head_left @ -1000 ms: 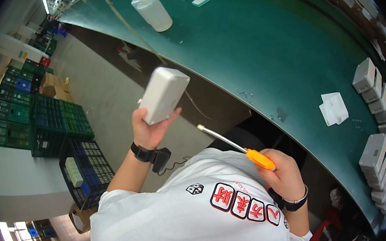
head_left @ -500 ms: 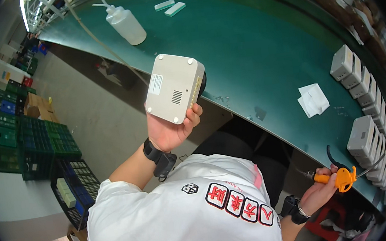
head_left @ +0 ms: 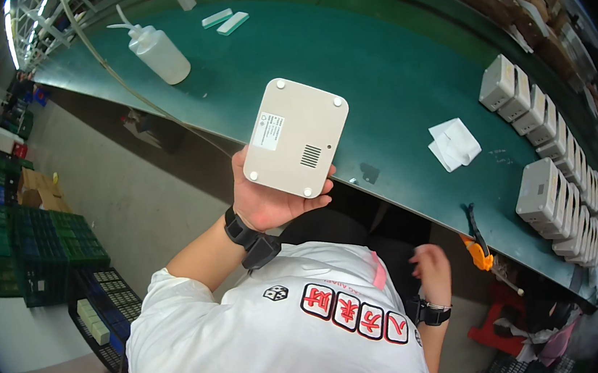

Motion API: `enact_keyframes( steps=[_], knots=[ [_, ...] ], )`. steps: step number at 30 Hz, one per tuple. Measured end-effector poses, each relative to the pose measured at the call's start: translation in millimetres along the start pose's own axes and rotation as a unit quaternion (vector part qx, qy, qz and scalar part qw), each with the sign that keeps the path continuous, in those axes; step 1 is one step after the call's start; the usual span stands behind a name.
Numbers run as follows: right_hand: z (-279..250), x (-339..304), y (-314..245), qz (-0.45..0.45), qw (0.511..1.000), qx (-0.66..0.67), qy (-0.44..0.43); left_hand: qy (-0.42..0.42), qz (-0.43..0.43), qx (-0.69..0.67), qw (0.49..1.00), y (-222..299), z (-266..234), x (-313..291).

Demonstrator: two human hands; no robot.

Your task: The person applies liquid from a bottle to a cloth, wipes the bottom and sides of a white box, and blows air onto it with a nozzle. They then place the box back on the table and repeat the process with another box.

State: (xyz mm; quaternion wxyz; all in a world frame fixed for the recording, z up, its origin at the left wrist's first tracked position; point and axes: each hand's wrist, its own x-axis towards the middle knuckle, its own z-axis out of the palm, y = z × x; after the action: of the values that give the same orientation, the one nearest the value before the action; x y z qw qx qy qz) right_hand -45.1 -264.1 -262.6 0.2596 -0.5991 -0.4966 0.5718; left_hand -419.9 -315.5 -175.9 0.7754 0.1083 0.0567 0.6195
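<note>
My left hand (head_left: 271,200) holds a white box-shaped electronic device (head_left: 296,134) from below. Its underside faces me, with round feet at the corners, a label and a slotted vent. Near my lap, my right hand (head_left: 431,263) has loosely bent fingers, somewhat blurred, with nothing seen in them. Beside it, at the table's front edge, hangs an orange air blow gun (head_left: 480,255) with a black lever and a thin metal nozzle; my right hand is apart from it.
On the green table (head_left: 376,84) are a squeeze bottle (head_left: 161,55), white-and-green pads (head_left: 232,23) and a white cloth (head_left: 454,144). Rows of similar white devices (head_left: 538,190) stand at the right. Green crates (head_left: 57,244) are stacked at the left. A hose (head_left: 136,94) crosses the table's left edge.
My right hand has let go of the air blow gun and moved left toward my body. The device in my left hand has turned, its underside now more squarely toward me.
</note>
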Motion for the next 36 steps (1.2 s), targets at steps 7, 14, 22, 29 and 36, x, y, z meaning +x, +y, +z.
enact_keyframes(
  steps=[7,14,22,29,36],
  knots=[
    [25.4,-6.2,-66.2,-0.149,0.931,0.068,-0.327,-0.022,0.004,0.249,0.968,-26.2,-26.3,28.7],
    [32.7,-16.0,-116.5,-0.081,0.896,0.199,-0.390,-0.157,-0.099,0.301,0.936,-58.1,-7.0,58.0],
    [-20.0,-65.1,-128.9,-0.238,0.926,0.259,-0.136,-0.159,-0.091,0.491,0.852,-55.5,30.4,78.9],
    [-130.2,-104.8,-141.9,-0.468,0.779,0.143,0.392,-0.027,0.112,0.501,0.858,-17.5,3.1,50.4],
    [-174.7,-62.4,-140.0,-0.315,0.877,0.029,0.361,0.173,0.298,0.557,0.756,25.7,-19.5,27.5]
  ],
)
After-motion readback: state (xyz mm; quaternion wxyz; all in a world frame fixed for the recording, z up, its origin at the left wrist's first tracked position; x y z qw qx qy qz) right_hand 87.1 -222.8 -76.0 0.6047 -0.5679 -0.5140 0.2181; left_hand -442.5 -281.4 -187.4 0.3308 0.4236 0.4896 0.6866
